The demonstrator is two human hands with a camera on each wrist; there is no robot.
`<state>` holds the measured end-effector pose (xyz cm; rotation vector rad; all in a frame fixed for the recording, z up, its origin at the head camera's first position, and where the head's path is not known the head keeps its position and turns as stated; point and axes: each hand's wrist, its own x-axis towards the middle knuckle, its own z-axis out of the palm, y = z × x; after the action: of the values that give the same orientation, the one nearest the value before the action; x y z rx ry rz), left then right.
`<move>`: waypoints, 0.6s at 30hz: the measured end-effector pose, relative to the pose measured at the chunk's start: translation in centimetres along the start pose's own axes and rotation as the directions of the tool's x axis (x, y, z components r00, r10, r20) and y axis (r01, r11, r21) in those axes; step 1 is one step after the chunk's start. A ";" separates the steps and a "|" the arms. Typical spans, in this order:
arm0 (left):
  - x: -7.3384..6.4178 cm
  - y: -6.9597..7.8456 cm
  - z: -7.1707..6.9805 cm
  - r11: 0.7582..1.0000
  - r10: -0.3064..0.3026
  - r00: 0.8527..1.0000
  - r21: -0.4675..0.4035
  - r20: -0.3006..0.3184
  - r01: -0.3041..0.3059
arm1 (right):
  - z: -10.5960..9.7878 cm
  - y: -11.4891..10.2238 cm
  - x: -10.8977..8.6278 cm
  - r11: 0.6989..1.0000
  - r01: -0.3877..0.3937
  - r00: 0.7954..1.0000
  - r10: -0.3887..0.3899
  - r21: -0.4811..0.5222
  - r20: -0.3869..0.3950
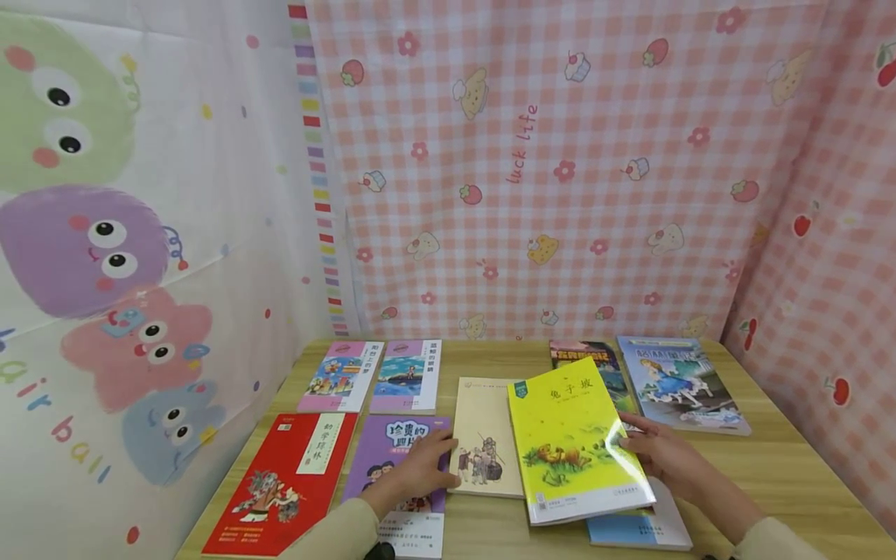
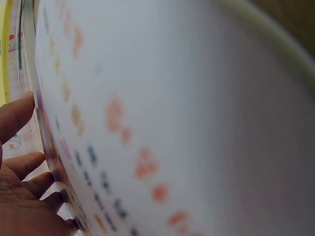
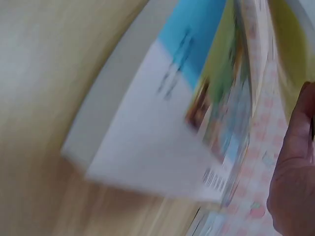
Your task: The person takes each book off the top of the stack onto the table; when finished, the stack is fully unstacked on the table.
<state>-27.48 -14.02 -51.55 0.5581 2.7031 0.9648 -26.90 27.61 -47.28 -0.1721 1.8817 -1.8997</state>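
Note:
My right hand (image 1: 665,457) holds a yellow book (image 1: 577,435) by its right edge, thumb on the cover. The book is tilted, raised over a cream book (image 1: 483,435) and a blue-and-white book (image 1: 647,529), hiding parts of both. In the right wrist view, the blue-and-white book (image 3: 162,118) shows its lower cover and page edge, blurred. My left hand (image 1: 422,470) is over a purple book (image 1: 392,451), its fingertips at the left edge of the cream book. Its fingers (image 2: 37,184) look relaxed in the left wrist view and grip nothing visible.
A red book (image 1: 287,482) lies at the front left. Two pink-edged books (image 1: 343,377) lie behind it. At the back right are a dark-covered book (image 1: 588,350), partly hidden, and a light blue book (image 1: 679,381). Patterned cloth (image 1: 532,194) walls in the wooden table (image 1: 784,474).

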 end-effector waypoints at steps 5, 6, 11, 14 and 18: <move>0.0 -0.2 -0.2 1.000 -0.007 1.000 -0.006 0.001 0.007 | -2.6 0.4 -1.3 1.000 -0.014 0.999 0.013 0.025 0.038; -0.1 -0.2 -0.2 1.000 -0.007 1.000 -0.005 0.000 0.007 | -3.2 0.6 -1.6 0.999 -0.021 0.999 0.020 0.030 0.034; -0.1 -0.4 -0.3 1.000 -0.011 1.000 -0.002 -0.006 0.011 | -5.9 1.5 -2.9 0.997 -0.040 0.998 0.037 0.062 0.045; -0.2 -0.5 -0.2 1.000 -0.018 1.000 -0.003 -0.007 0.018 | -7.6 2.1 -3.9 0.994 -0.051 0.997 0.045 0.095 0.062; -0.3 -0.5 -0.2 1.000 -0.017 1.000 -0.011 -0.008 0.017 | -9.8 2.8 -5.3 0.989 -0.085 0.995 0.079 0.119 0.057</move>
<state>-27.42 -14.62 -51.73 0.5295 2.7034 0.9798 -25.45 38.78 -49.40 -0.1026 1.7073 -1.9283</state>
